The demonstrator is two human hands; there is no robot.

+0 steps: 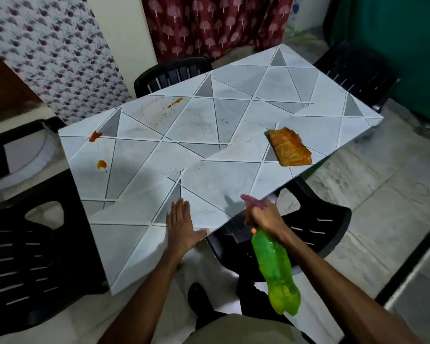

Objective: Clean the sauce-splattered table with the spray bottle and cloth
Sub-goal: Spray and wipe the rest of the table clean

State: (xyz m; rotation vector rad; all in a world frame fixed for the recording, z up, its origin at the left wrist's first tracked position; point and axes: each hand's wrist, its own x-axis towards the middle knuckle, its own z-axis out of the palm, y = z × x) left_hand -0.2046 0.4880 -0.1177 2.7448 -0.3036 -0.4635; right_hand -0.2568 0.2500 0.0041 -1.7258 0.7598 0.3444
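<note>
The table (209, 125) has a grey-and-white triangle pattern. Orange sauce blots lie at its left side: one (94, 136), another (101, 164), and a thin smear (175, 102) farther back. A folded orange cloth (289, 147) lies near the right edge. My left hand (183, 224) rests flat on the near edge, fingers straight. My right hand (265, 216) grips the neck of a green spray bottle (276, 269) with a pink nozzle (251, 201) pointing over the table's near edge; the bottle body hangs toward me.
Black plastic chairs surround the table: one at the left (30, 256), one under the near right edge (315, 227), one behind (171, 73), one at the far right (358, 70). Patterned curtains (209, 21) hang behind. Pale tiled floor (382, 194) lies to the right.
</note>
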